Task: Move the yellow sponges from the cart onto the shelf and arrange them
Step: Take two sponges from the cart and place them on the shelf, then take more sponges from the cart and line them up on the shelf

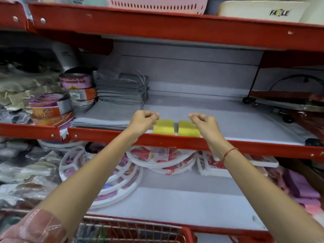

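The left hand (142,121) and right hand (204,122) are loosely curled and hold nothing; each one is just beside the outer side of a yellow sponge. The two yellow sponges (164,126) lie side by side, slightly apart, at the front edge of the shelf (245,146), probably so that the row begins neatly. The cart (133,232) is below.

A cream plastic tub (261,12) on the top shelf bears black lettering reading roughly "FA LE", its middle character unclear; the tape-roll labels are too blurred to read.
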